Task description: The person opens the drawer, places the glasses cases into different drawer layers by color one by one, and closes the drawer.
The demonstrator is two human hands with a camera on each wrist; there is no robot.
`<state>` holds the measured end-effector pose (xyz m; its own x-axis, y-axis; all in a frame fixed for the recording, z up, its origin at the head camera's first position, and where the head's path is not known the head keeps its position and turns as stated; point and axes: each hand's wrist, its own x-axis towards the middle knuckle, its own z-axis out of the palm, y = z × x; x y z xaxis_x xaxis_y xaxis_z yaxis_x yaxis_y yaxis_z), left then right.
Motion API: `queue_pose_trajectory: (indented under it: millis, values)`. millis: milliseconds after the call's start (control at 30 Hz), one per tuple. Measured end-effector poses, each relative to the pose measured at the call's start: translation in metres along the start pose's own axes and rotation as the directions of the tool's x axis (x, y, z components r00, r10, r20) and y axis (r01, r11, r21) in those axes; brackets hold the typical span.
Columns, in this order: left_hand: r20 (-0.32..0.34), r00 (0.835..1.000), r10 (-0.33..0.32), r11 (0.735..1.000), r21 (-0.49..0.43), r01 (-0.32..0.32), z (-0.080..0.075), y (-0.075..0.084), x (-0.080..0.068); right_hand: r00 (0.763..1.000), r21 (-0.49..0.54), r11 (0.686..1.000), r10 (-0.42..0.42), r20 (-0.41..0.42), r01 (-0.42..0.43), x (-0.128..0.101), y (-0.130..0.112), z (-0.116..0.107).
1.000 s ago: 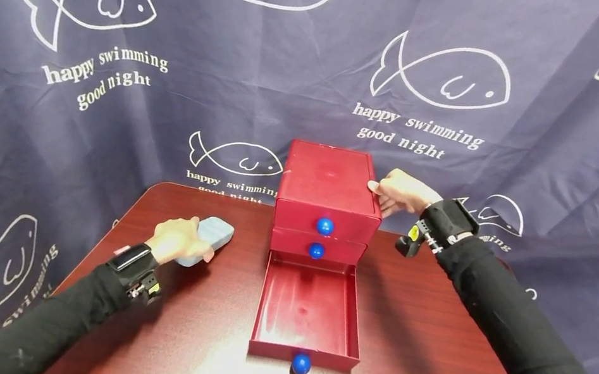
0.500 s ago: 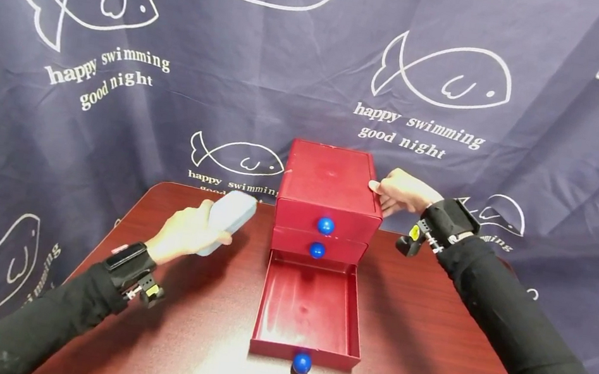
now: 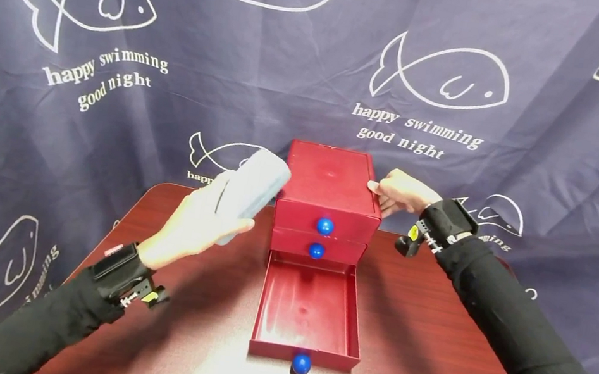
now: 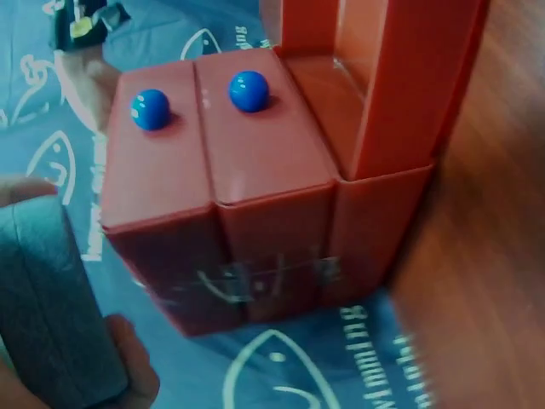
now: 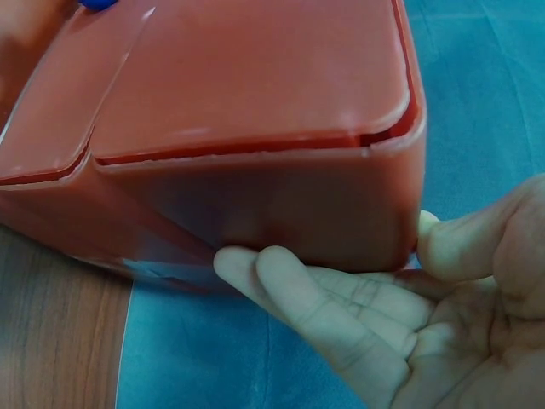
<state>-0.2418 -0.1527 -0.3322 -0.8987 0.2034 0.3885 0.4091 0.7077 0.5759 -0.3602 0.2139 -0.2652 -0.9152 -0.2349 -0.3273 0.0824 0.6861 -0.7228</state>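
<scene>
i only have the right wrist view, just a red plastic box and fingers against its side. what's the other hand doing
Observer: The left hand grips a grey-blue oblong case, lifted off the dark wooden table, left of the red three-drawer chest.
Operator: any drawers open
Observer: Only the bottom drawer, pulled fully out, nothing inside.
Operator: the other two
Observer: Both blue ball knobs sit flush on closed fronts.
Operator: is my hand on top
Observer: No, the right hand presses the chest's right side near the back.

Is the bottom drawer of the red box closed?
No, the bottom drawer is pulled all the way out over the table, while the two drawers above it sit shut in the red box.
</scene>
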Motion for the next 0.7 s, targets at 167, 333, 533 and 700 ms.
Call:
queue_pose_trajectory:
  millis: [167, 333, 533, 700]
  values:
    - [0.176, 0.983, 0.047, 0.997, -0.069, -0.036, -0.004, 0.02, -0.002, 1.0, 0.007, 1.0, 0.001, 0.012, -0.001, 0.0, 0.0, -0.001]
    - [0.233, 0.961, 0.152, 0.986, 0.025, -0.162, 0.002, 0.033, -0.002, 1.0, 0.006, 1.0, 0.005, 0.004, -0.005, 0.0, 0.0, -0.001]
    - [0.357, 0.908, 0.219, 0.963, 0.072, -0.261, 0.013, 0.045, 0.002, 1.0, 0.004, 1.0, 0.009, 0.003, -0.009, 0.002, 0.0, 0.0]
    - [0.431, 0.84, 0.33, 0.913, 0.078, -0.399, 0.025, 0.053, 0.008, 1.0, 0.016, 1.0, 0.006, 0.012, -0.006, 0.001, 0.0, 0.0]
